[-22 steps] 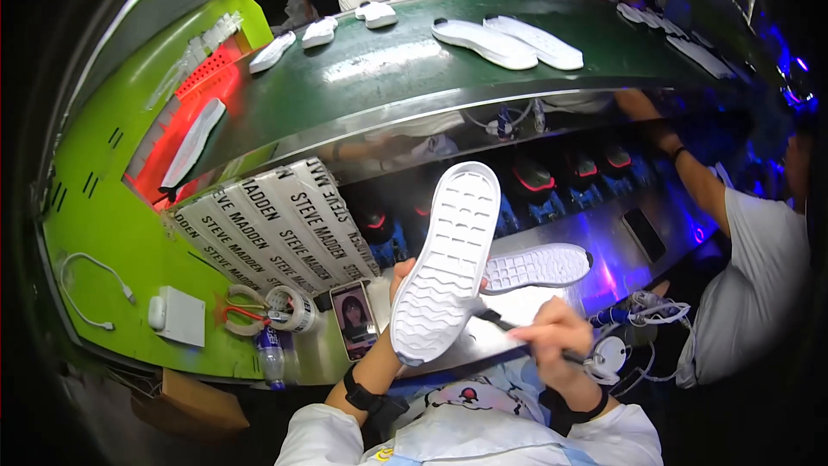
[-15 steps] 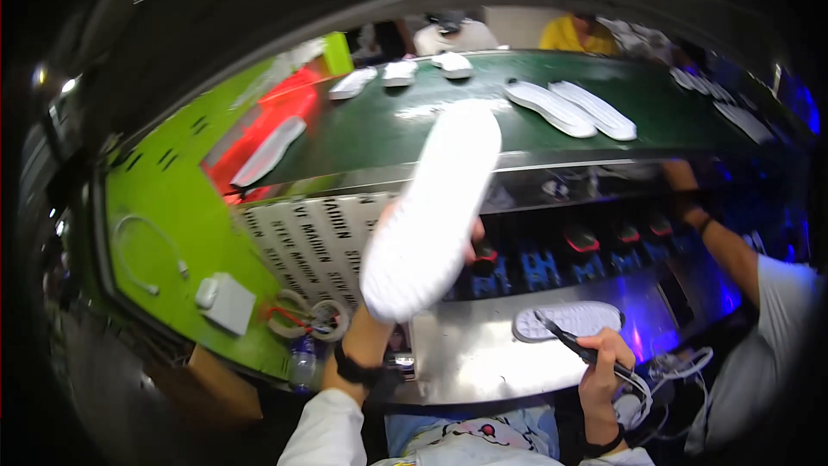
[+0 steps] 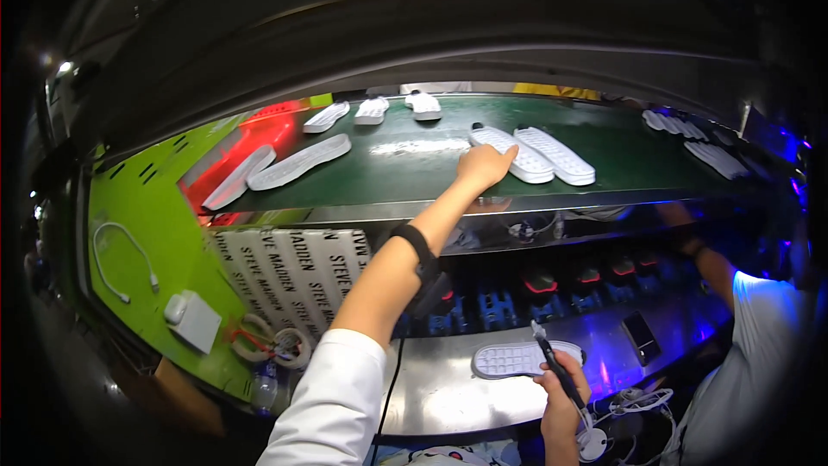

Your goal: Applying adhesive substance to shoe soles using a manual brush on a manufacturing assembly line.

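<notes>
Two white soles (image 3: 562, 160) lie side by side on the green table (image 3: 397, 174). Left hand (image 3: 487, 166): at the left sole's near side; grip closure cannot be told. Right hand (image 3: 565, 393): grip clenched round a black pen-like tool (image 3: 559, 371), beside a third sole (image 3: 509, 361) on the metal table (image 3: 453, 406).

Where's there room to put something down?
On the green table, between the soles on its left and the left hand. Also on the metal bench, left of the right hand and below the bench's lone sole. It's crowded around the tape rolls and bottle.
</notes>
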`<action>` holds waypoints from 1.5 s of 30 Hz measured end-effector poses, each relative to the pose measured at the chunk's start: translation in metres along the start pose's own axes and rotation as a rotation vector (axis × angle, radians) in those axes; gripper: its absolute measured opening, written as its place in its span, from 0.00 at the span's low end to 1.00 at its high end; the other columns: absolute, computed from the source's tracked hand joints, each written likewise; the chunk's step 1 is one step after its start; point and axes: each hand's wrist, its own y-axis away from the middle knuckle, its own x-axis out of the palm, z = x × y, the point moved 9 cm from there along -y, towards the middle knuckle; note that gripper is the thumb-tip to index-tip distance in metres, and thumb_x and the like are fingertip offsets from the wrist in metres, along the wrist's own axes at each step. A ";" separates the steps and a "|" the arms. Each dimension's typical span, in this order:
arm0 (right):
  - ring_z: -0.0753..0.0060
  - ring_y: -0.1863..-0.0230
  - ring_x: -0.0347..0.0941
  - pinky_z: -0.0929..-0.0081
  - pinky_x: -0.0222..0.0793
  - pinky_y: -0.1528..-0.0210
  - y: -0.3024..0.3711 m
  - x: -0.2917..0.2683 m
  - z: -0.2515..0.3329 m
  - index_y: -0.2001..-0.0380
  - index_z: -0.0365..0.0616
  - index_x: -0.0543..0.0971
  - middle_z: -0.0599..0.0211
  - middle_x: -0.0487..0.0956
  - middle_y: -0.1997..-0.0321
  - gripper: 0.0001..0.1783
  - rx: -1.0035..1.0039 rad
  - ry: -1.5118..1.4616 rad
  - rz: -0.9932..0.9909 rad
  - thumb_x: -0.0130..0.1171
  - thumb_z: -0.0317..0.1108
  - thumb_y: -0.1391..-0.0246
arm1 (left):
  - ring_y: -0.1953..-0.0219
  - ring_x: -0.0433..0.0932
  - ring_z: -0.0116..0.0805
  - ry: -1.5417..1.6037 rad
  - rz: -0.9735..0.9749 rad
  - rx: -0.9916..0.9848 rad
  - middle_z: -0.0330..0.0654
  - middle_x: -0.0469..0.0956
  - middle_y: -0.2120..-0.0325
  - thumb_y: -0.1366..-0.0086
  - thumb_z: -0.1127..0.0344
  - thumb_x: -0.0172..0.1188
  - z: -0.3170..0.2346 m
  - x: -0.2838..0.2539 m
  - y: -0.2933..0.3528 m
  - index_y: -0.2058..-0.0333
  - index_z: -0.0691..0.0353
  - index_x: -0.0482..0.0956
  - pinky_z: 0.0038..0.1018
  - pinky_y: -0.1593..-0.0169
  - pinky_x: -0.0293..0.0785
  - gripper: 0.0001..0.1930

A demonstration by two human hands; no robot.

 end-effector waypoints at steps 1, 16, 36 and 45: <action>0.69 0.59 0.74 0.75 0.78 0.64 0.001 -0.008 -0.004 0.59 0.31 0.75 0.56 0.72 0.53 0.16 0.043 -0.036 -0.024 0.53 0.15 0.55 | 0.64 0.79 0.51 -0.103 -0.032 0.017 0.56 0.79 0.63 0.44 0.44 0.54 -0.008 0.014 -0.005 0.60 0.67 0.79 0.38 0.56 0.74 0.28; 0.69 0.69 0.73 0.73 0.70 0.63 0.002 -0.019 -0.003 0.57 0.28 0.74 0.53 0.78 0.63 0.18 0.078 -0.247 0.020 0.54 0.21 0.55 | 0.71 0.80 0.42 2.093 0.432 -0.390 0.58 0.76 0.63 0.46 0.61 0.53 0.108 -0.012 0.304 0.46 0.74 0.62 0.34 0.68 0.80 0.30; 0.64 0.65 0.70 0.66 0.67 0.64 0.101 0.143 -0.048 0.65 0.43 0.81 0.64 0.80 0.64 0.16 -0.381 0.577 1.045 0.64 0.26 0.64 | 0.56 0.75 0.60 2.509 0.633 -0.578 0.65 0.70 0.55 0.34 0.44 0.35 0.137 0.108 0.396 0.42 0.65 0.59 0.50 0.55 0.75 0.32; 0.72 0.61 0.78 0.78 0.71 0.55 0.072 0.130 -0.064 0.61 0.41 0.81 0.61 0.81 0.62 0.14 0.294 0.313 1.114 0.59 0.25 0.54 | 0.54 0.76 0.50 1.921 0.992 -0.813 0.57 0.71 0.50 0.32 0.52 0.36 0.128 0.103 0.378 0.43 0.72 0.61 0.39 0.50 0.75 0.28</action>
